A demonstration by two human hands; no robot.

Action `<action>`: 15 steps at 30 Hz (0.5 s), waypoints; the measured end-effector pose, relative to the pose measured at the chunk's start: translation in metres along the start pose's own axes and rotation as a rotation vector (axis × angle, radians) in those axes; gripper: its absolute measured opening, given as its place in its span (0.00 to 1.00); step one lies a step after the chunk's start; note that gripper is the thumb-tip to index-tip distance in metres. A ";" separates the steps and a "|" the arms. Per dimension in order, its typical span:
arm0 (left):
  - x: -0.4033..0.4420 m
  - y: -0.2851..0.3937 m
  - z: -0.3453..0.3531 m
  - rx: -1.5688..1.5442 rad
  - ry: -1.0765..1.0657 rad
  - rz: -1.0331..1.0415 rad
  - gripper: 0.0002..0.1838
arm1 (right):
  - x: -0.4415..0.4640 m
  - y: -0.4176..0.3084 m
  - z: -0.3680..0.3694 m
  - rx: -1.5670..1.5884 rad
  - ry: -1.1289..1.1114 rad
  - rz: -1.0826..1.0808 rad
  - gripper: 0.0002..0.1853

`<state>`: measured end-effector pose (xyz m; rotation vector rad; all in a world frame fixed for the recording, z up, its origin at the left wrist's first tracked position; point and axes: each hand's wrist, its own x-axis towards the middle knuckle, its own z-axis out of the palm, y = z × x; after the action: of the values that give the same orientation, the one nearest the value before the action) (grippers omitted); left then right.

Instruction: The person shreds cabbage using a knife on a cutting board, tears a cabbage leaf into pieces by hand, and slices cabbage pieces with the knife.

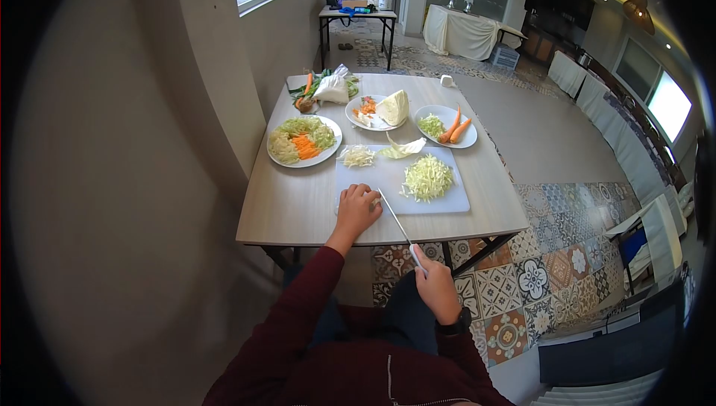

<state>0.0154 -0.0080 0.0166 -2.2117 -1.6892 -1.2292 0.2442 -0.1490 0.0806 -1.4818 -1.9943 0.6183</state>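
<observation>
My right hand grips the white handle of a kitchen knife. The blade points away from me over the front of the white cutting board, its tip near my left fingers. With curled fingers, my left hand presses down on a small pale piece of cabbage, mostly hidden under it. To the right on the board lies a heap of shredded cabbage. Behind my left hand is a smaller pile of whitish shreds, and a loose cabbage leaf rests by the board's far edge.
A plate of shredded vegetables sits at left. Behind the board, one plate bears a cabbage chunk, another whole carrots. A white bag and vegetables lie at the far left corner; a small white object stands far right.
</observation>
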 end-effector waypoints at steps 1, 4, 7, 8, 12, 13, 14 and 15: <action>0.000 -0.001 0.001 0.002 0.016 0.011 0.09 | -0.003 -0.002 -0.003 0.003 -0.006 0.010 0.26; 0.000 -0.001 0.002 0.008 0.030 0.025 0.09 | -0.008 -0.002 -0.005 0.039 -0.009 0.020 0.26; 0.000 -0.002 0.003 0.008 0.036 0.024 0.10 | -0.012 -0.003 -0.006 0.054 -0.008 0.011 0.26; 0.000 -0.002 0.003 0.005 0.038 0.023 0.10 | -0.013 -0.004 -0.007 0.053 -0.007 0.008 0.25; 0.000 -0.003 0.005 -0.014 0.042 -0.001 0.10 | -0.015 -0.009 -0.008 0.001 -0.016 0.007 0.25; 0.000 -0.003 0.005 -0.018 0.034 -0.009 0.10 | -0.015 -0.009 -0.008 0.001 -0.014 0.006 0.25; 0.000 -0.003 0.004 -0.021 0.025 -0.017 0.10 | -0.014 -0.008 -0.007 0.002 -0.012 0.005 0.24; 0.000 -0.003 0.003 -0.027 0.013 -0.029 0.09 | -0.014 -0.008 -0.006 0.019 -0.008 0.008 0.25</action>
<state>0.0144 -0.0049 0.0135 -2.1970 -1.7165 -1.2769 0.2463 -0.1641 0.0881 -1.4784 -1.9839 0.6453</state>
